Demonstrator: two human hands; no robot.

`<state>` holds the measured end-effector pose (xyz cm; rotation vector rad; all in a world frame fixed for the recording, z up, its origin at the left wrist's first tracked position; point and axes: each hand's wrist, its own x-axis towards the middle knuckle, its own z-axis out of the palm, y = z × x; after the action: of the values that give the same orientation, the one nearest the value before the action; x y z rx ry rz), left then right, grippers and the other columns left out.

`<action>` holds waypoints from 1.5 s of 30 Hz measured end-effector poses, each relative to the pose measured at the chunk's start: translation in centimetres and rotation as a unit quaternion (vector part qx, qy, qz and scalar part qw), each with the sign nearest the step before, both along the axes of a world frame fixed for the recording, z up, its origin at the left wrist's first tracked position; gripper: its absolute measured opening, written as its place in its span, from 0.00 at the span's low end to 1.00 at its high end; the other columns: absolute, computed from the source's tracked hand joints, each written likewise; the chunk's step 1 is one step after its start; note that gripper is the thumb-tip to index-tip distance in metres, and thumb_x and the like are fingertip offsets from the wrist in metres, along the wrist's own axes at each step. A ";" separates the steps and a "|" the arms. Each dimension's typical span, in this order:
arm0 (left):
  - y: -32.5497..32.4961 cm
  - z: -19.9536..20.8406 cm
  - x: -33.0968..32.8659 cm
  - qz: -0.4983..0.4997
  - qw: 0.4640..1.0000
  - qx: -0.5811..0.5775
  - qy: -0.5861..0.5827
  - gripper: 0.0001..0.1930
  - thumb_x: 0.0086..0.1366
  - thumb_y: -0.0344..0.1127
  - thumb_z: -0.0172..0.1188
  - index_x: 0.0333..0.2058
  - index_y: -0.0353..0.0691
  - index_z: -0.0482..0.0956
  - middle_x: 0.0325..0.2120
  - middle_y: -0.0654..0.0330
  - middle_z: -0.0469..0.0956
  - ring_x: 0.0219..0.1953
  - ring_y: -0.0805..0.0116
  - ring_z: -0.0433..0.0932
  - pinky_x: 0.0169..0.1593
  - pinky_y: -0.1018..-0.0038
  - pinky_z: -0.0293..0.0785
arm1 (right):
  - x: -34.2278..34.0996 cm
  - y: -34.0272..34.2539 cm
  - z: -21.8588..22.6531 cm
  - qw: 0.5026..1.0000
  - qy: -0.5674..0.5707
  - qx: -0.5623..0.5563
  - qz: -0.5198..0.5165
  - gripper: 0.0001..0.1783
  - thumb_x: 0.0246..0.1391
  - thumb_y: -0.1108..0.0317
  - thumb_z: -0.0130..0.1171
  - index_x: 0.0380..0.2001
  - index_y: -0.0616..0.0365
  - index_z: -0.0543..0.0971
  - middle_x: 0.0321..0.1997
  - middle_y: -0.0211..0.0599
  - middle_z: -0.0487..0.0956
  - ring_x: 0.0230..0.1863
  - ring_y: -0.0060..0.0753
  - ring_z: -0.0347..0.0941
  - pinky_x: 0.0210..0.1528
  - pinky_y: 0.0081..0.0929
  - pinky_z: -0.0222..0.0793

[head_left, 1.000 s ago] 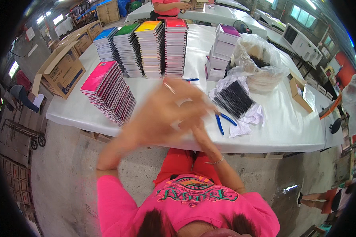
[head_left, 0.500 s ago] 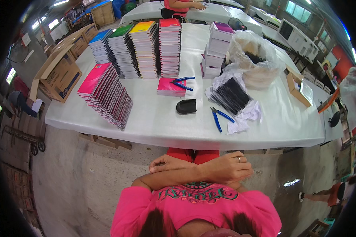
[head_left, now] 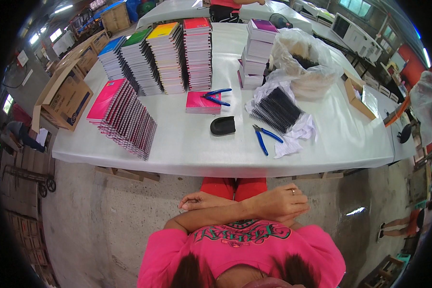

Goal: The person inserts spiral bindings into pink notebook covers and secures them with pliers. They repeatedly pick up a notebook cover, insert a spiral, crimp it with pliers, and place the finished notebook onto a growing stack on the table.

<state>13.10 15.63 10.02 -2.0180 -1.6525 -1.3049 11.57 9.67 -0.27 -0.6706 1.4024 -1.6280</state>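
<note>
Beside table (head_left: 192,149), right hand (head_left: 193,200), forearm (head_left: 219,202) partly hidden

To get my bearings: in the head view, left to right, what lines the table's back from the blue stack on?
Blue stack, green stack, yellow stack, red stack, purple stack, plastic bag.

The white-covered bench (head_left: 345,144) carries four tall spiral-notebook stacks (head_left: 165,60) (blue, green, yellow, red), one leaning pink-topped stack (head_left: 125,115), one low pink pile (head_left: 200,106), one purple-topped stack (head_left: 257,50), two blue-handled cutters (head_left: 261,143), one curved black object (head_left: 222,126), one translucent plastic bag (head_left: 317,79), one batch of black coils (head_left: 278,110).
</note>
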 end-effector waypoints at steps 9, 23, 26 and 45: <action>-0.6 -1.0 -0.6 0.014 0.999 -0.005 -0.037 0.10 0.61 0.34 0.58 0.40 0.39 0.79 0.32 0.61 0.72 0.38 0.63 0.75 0.49 0.67 0.68 | 0.5 1.0 0.3 0.996 -0.093 -0.003 0.007 0.23 0.66 0.52 0.54 0.52 0.60 0.76 0.45 0.31 0.78 0.49 0.18 0.71 0.51 0.20 0.67; -12.5 -5.9 -10.1 0.427 0.873 0.072 -0.227 0.09 0.63 0.26 0.58 0.40 0.39 0.84 0.29 0.57 0.79 0.31 0.63 0.78 0.39 0.70 0.74 | -17.2 14.9 5.9 0.839 0.276 0.075 -0.462 0.13 0.59 0.65 0.58 0.44 0.58 0.81 0.32 0.29 0.79 0.31 0.21 0.71 0.35 0.22 0.69; -14.6 -7.2 -12.2 0.501 0.817 0.068 -0.276 0.09 0.66 0.27 0.56 0.40 0.37 0.84 0.32 0.55 0.81 0.33 0.65 0.78 0.42 0.71 0.73 | -21.7 15.6 5.2 0.780 0.384 0.194 -0.455 0.14 0.56 0.67 0.60 0.44 0.60 0.80 0.29 0.36 0.79 0.30 0.27 0.72 0.36 0.28 0.69; -14.3 -12.7 -27.7 0.779 0.571 0.003 -0.260 0.33 0.59 0.68 0.57 0.50 0.46 0.76 0.46 0.58 0.76 0.53 0.57 0.72 0.58 0.54 0.58 | -25.7 11.3 2.5 0.660 0.541 0.262 -0.451 0.06 0.51 0.75 0.61 0.33 0.66 0.80 0.36 0.52 0.78 0.41 0.57 0.75 0.44 0.48 0.68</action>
<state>-14.57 1.31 -2.65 0.4380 -2.3892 -0.9371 -14.11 20.95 2.23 -0.6161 3.3594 -1.2444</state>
